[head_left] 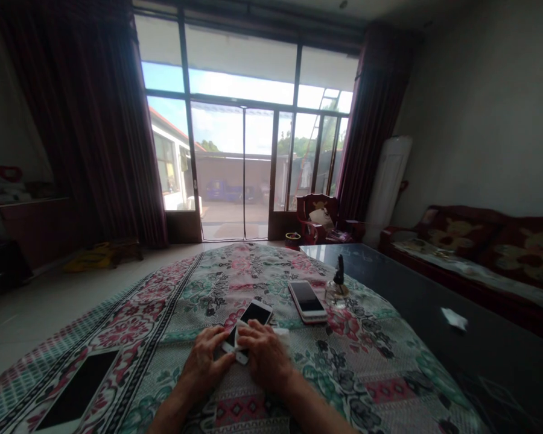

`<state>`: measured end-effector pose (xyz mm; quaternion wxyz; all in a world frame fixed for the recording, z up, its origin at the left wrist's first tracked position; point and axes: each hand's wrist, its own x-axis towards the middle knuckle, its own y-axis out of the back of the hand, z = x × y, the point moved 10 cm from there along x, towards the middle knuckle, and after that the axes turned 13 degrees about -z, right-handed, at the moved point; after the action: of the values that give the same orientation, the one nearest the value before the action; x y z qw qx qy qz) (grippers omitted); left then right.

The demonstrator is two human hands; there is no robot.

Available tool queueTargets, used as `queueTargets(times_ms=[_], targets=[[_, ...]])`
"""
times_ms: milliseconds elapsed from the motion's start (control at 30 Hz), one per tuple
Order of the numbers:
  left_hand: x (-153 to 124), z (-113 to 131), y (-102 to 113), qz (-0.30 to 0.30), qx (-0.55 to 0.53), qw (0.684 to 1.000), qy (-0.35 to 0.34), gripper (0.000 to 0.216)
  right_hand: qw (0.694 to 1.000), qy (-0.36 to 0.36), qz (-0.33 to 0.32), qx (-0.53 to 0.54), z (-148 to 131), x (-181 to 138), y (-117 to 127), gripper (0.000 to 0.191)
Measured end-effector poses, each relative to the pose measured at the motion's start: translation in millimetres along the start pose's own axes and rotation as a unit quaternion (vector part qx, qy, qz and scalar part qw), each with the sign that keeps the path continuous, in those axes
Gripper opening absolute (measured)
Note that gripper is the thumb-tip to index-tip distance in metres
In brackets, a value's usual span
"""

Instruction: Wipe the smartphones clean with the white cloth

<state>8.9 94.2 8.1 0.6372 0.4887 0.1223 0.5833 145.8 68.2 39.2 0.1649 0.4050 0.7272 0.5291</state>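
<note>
At the near left of the desk [181, 374], on its flowered cloth, lies a tablet [79, 392] with a dark screen and a pale frame. To its right, at the near middle, the left hand [207, 354] is partly curled, thumb and fingers holding the near left part of a white phone [257, 312]. The right hand [266, 354], fingers bent and close together, holds a white wipe [240, 335] against the phone. The phone lies slantwise, its dark screen showing beyond the fingers. A little farther and to the right, a second phone [308, 300] lies face up, just beside a small clear object [335, 294] with a black upright top. At right, a white scrap [455, 319] rests on a dark glossy table [493, 355]. Farther off stand a carved chair [317, 218], a sofa [470, 241] at right, and glazed doors [233, 163] between purple curtains [85, 120].
</note>
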Motion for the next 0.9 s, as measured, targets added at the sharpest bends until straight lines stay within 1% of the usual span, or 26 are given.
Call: queueTargets(times_ms=[67, 133, 200, 367, 433, 500, 600, 667, 767, 900], targets=[[0.5, 0.1, 0.1, 0.003, 0.001, 1.0, -0.006, 0.037, 1.0, 0.029, -0.006, -0.006, -10.3, -1.4, -0.7, 0.029], [0.6, 0.1, 0.1, 0.003, 0.005, 1.0, -0.004, 0.037, 1.0, 0.025, -0.006, -0.007, -7.5, 0.6, 0.2, 0.029], [0.4, 0.6, 0.5, 0.002, 0.007, 1.0, 0.002, 0.037, 1.0, -0.009, 0.0, -0.005, 6.8, 6.1, 3.2, 0.032], [0.0, 8.2, 3.1, -0.011, 0.011, 1.0, 0.008, 0.037, 0.989, -0.143, 0.03, -0.019, 57.1, 27.1, 16.1, 0.039], [0.0, 10.0, 3.6, -0.013, 0.011, 1.0, 0.01, 0.037, 0.984, -0.174, 0.039, -0.03, 68.1, 36.4, 20.1, 0.04], [-0.2, 10.1, 3.7, -0.009, 0.011, 1.0, 0.009, 0.037, 0.981, -0.186, 0.042, -0.034, 72.2, 44.7, 21.2, 0.04], [-1.2, 7.7, 3.1, 0.007, 0.009, 1.0, 0.004, 0.037, 0.981, -0.185, 0.037, -0.037, 68.6, 49.9, 17.5, 0.04], [-2.1, 7.0, 3.0, 0.018, 0.006, 1.0, -0.002, 0.037, 0.984, -0.172, 0.026, -0.036, 59.6, 46.8, 11.3, 0.04], [-2.7, 9.0, 3.3, 0.021, 0.005, 1.0, -0.009, 0.036, 0.992, -0.126, -0.001, -0.021, 35.5, 34.6, -0.9, 0.041], [-1.8, 11.4, 2.8, 0.002, 0.007, 1.0, 0.001, 0.033, 0.998, -0.057, -0.032, -0.018, -0.1, 15.6, -9.8, 0.04]])
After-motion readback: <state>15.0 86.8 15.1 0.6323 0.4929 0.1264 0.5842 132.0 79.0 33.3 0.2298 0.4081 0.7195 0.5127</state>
